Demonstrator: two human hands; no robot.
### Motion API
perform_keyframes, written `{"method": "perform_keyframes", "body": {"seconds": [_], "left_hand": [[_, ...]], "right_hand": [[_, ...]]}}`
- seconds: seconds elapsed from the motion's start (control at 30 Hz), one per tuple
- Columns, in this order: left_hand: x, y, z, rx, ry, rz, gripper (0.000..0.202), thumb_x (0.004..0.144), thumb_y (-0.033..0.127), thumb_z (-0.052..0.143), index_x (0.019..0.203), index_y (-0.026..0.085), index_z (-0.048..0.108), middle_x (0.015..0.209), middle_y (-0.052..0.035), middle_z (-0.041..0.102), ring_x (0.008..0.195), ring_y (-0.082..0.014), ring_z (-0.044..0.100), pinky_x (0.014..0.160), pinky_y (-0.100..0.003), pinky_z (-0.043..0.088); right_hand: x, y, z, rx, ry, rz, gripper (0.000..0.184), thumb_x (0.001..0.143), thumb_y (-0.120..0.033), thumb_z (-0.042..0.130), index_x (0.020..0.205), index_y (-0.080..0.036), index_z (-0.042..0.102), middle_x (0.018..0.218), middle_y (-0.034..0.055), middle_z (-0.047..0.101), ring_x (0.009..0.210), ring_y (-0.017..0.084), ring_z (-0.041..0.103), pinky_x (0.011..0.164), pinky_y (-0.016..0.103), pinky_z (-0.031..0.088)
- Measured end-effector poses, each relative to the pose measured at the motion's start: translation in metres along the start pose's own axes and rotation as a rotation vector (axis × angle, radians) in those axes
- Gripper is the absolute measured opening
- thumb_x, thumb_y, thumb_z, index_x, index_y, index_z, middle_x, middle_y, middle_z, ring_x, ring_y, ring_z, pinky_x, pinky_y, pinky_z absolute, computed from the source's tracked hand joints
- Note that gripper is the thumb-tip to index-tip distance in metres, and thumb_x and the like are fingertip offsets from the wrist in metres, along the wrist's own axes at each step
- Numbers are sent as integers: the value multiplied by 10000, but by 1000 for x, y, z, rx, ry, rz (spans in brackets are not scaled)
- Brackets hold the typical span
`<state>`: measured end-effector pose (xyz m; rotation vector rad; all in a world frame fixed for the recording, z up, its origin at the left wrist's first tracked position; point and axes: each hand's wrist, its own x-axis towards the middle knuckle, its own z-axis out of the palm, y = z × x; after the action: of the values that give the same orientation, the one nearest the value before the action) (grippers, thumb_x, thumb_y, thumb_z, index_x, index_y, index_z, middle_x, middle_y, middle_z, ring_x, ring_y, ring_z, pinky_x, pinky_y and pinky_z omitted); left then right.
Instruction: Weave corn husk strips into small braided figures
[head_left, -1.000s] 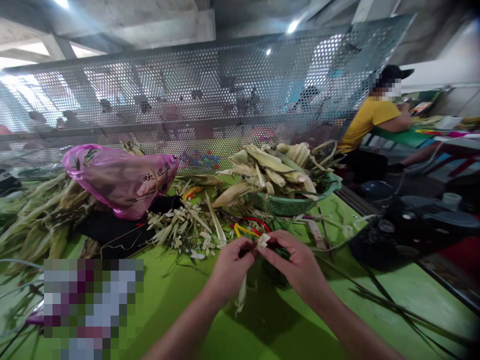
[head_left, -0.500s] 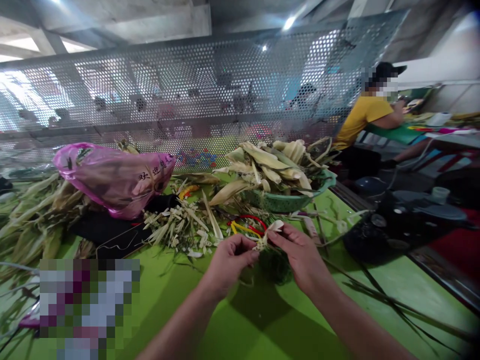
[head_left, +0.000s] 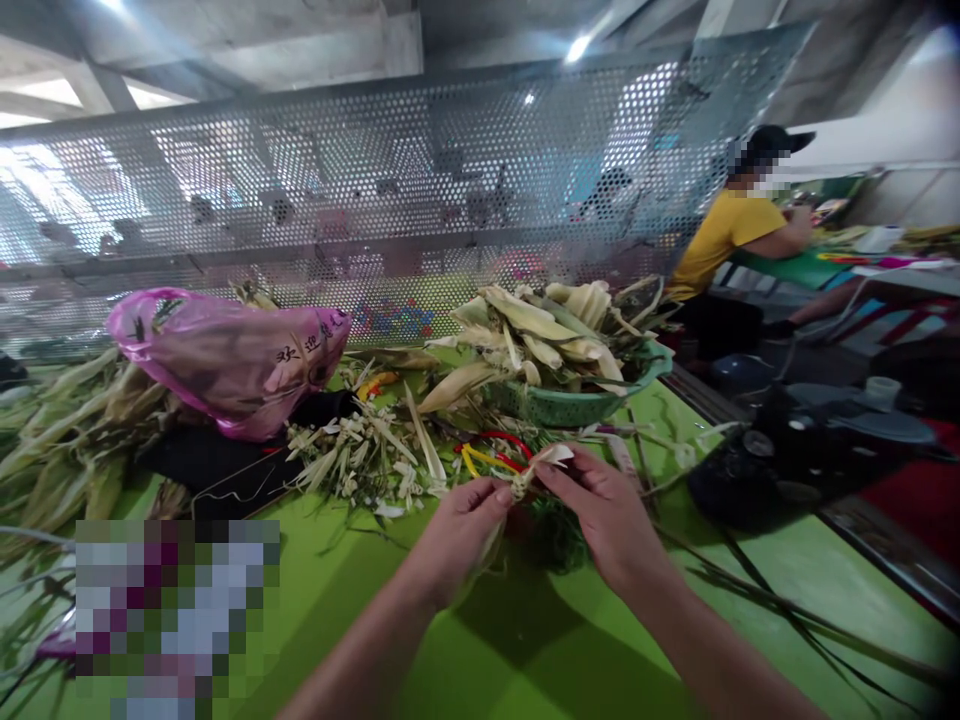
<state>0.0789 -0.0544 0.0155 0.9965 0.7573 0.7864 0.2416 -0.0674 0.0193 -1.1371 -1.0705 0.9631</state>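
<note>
Between my hands is a small piece of pale corn husk (head_left: 553, 456), knotted or braided at its left end. My left hand (head_left: 474, 520) pinches that knotted end between thumb and fingers. A thin strand trails below it. My right hand (head_left: 592, 500) is closed on the broader white end of the husk. Just behind my fingers lie scissors or pliers with red and yellow handles (head_left: 491, 457), partly hidden. Beneath my right hand sits a dark green bundle of string-like material (head_left: 556, 535), its shape partly covered.
A green basket (head_left: 577, 405) heaped with dry husks (head_left: 540, 330) stands behind my hands. To the left are husk scraps (head_left: 367, 450), a pink plastic bag (head_left: 232, 360) and more husks (head_left: 67, 440). A black container (head_left: 757, 460) is at right; beyond sits a person in yellow (head_left: 727, 235).
My left hand's fingers have closed in nearer to my right hand on the husk knot. The husk's white end has tilted to lie flatter. The surroundings are unchanged.
</note>
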Motion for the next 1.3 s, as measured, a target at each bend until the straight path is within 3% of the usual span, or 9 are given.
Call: {"method": "perform_keyframes", "body": {"seconds": [0.23, 0.43, 0.53, 0.73, 0.9, 1.03, 1.2, 1.3], "left_hand": [[5, -9, -4, -46, -52, 34, 359, 657, 433, 765, 765, 159, 561, 548, 22, 557, 508, -85, 490, 536, -212, 372], [5, -7, -6, 295, 60, 259, 258, 743, 417, 685, 744, 168, 618, 655, 10, 549, 630, -109, 470, 605, -230, 356], [8, -8, -10, 277, 77, 227, 282, 766, 438, 658, 790, 159, 624, 711, -8, 567, 669, -122, 477, 627, -236, 365], [14, -14, -15, 164, 194, 133, 347, 737, 472, 684, 727, 146, 563, 635, 24, 508, 585, -86, 402, 566, -213, 297], [13, -10, -13, 97, 142, 169, 334, 704, 434, 724, 830, 139, 631, 722, -2, 565, 664, -105, 466, 650, -225, 354], [13, -7, -13, 212, 144, 213, 281, 721, 409, 706, 796, 146, 643, 712, -9, 584, 671, -117, 480, 655, -233, 367], [12, -8, -17, 402, 216, 279, 204, 799, 349, 610, 712, 167, 577, 630, 29, 490, 619, -110, 416, 587, -225, 315], [10, -5, -17, 428, 201, 257, 162, 805, 334, 601, 787, 174, 616, 681, 11, 552, 644, -122, 458, 604, -228, 343]], "right_hand": [[-6, -1, 6, 30, -48, 53, 175, 767, -350, 699, 770, -192, 623, 730, 1, 584, 720, 155, 510, 714, 267, 433], [-4, -1, 5, -19, -23, 46, 204, 743, -383, 719, 762, -203, 625, 731, -10, 582, 717, 158, 514, 719, 264, 431], [-3, 0, 2, -104, -36, -14, 206, 765, -396, 704, 807, -206, 633, 754, 1, 597, 742, 175, 534, 721, 273, 435], [-9, 1, 3, -229, -110, -98, 124, 827, -343, 655, 817, -221, 633, 771, -5, 610, 742, 164, 532, 702, 254, 426], [-8, 2, 4, -296, -95, -121, 136, 830, -352, 643, 821, -219, 620, 779, 7, 616, 756, 179, 537, 713, 272, 426], [-7, 5, 4, -258, -88, -91, 152, 827, -362, 639, 825, -214, 608, 772, 12, 607, 750, 184, 537, 712, 278, 434], [-11, 5, 8, -280, -68, -128, 139, 825, -362, 631, 803, -227, 607, 759, 8, 595, 727, 184, 532, 677, 276, 426], [-12, 3, 9, -331, -72, -155, 125, 834, -354, 621, 806, -233, 607, 770, 8, 608, 743, 190, 545, 687, 283, 426]]}}
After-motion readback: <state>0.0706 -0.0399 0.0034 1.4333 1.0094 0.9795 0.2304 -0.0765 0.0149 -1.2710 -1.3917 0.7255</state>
